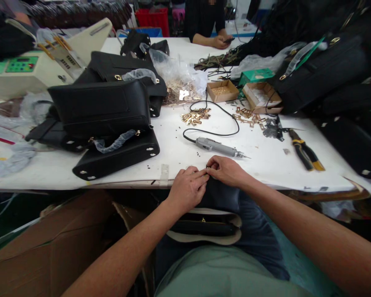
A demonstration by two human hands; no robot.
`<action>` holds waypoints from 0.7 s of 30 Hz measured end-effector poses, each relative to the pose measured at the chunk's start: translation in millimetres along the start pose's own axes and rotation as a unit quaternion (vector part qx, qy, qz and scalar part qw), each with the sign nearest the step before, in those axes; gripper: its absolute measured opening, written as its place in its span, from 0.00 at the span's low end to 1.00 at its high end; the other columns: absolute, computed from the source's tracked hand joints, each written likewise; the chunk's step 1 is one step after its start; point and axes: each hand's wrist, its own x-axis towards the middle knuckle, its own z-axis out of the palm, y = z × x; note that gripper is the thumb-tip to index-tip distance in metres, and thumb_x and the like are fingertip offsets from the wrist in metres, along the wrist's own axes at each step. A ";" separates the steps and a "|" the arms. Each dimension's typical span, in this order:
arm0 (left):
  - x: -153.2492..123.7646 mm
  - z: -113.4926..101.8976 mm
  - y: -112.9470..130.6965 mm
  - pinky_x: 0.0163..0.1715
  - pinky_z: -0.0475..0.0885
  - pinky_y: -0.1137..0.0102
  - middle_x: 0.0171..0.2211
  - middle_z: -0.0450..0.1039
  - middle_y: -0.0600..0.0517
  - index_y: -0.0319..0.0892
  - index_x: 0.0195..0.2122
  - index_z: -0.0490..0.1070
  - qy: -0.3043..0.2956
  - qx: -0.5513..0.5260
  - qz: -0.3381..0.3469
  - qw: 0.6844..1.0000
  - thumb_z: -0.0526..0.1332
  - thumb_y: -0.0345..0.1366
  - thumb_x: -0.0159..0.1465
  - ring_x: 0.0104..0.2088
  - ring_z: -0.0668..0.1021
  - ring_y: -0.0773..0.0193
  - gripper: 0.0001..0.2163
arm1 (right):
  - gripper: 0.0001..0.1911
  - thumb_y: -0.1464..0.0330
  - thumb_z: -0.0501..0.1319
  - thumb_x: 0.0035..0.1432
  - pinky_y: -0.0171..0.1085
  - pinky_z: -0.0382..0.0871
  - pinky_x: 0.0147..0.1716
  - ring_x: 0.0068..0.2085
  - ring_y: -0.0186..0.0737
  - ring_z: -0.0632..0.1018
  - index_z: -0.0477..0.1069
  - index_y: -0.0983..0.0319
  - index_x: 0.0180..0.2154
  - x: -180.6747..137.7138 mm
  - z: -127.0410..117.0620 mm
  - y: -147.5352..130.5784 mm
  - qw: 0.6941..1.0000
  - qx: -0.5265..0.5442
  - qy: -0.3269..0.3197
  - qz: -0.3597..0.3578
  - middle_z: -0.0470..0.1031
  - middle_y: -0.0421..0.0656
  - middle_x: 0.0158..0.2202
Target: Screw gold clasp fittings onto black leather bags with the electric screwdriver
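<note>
Black bag (224, 196) on lap (262, 222); right hand (226, 170), grip pinching small dark piece (207, 167); left hand (187, 187) at bag, grip: can't tell.

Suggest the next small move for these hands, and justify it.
Perhaps the left hand should steady the black handbag on the lap while the right hand reaches for the grey electric screwdriver: both hands meet at the bag's far end, and the screwdriver lies unheld just beyond them.

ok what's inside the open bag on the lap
The black bag shows pale lining and a small gold-coloured piece amid dark material; anything deeper is hidden in shadow and cannot be seen.
</note>
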 end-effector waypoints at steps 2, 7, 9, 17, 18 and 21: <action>0.6 -1.6 0.2 0.41 0.69 0.57 0.54 0.79 0.52 0.46 0.53 0.76 -0.004 0.003 0.001 1.000 0.57 0.33 0.70 0.50 0.74 0.53 0.13 | 0.10 0.60 0.64 0.62 0.34 0.61 0.29 0.31 0.36 0.75 0.74 0.60 0.39 -0.5 -0.5 0.3 1.000 0.007 -0.002 -0.001 0.79 0.40 0.32; 1.7 -5.5 2.7 0.40 0.69 0.59 0.56 0.77 0.52 0.48 0.53 0.76 -0.009 0.030 0.002 0.999 0.57 0.34 0.71 0.50 0.74 0.54 0.13 | 0.06 0.67 0.62 0.60 0.34 0.61 0.29 0.31 0.36 0.75 0.75 0.60 0.40 -1.5 -1.4 2.8 1.000 0.022 -0.002 -0.012 0.78 0.38 0.30; 2.0 -7.3 4.4 0.40 0.70 0.59 0.57 0.76 0.51 0.48 0.53 0.75 -0.016 0.042 0.001 0.999 0.56 0.34 0.71 0.50 0.73 0.54 0.13 | 0.08 0.71 0.62 0.58 0.34 0.61 0.30 0.31 0.36 0.75 0.74 0.60 0.41 -1.6 -0.4 5.0 0.999 0.021 0.001 -0.025 0.78 0.37 0.30; 3.1 -11.6 9.5 0.42 0.70 0.56 0.60 0.73 0.52 0.46 0.55 0.73 -0.049 0.075 -0.002 0.996 0.54 0.33 0.72 0.52 0.72 0.53 0.14 | 0.13 0.75 0.62 0.54 0.34 0.62 0.31 0.31 0.35 0.74 0.72 0.61 0.43 -1.2 9.6 9.6 0.999 0.026 0.035 -0.026 0.77 0.36 0.30; 3.6 -12.0 10.3 0.42 0.70 0.56 0.60 0.73 0.52 0.46 0.55 0.73 -0.050 0.079 -0.004 0.996 0.55 0.33 0.71 0.52 0.72 0.53 0.14 | 0.14 0.75 0.62 0.54 0.34 0.62 0.31 0.31 0.35 0.74 0.71 0.61 0.44 -1.0 10.1 9.3 0.998 0.032 0.039 -0.024 0.77 0.36 0.30; 5.4 -13.7 13.4 0.43 0.70 0.56 0.58 0.74 0.50 0.46 0.54 0.73 -0.050 0.085 -0.008 0.995 0.55 0.32 0.71 0.52 0.73 0.53 0.13 | 0.17 0.75 0.63 0.54 0.34 0.64 0.32 0.31 0.35 0.74 0.70 0.62 0.47 -1.0 10.2 8.2 0.997 0.049 0.047 -0.026 0.78 0.36 0.30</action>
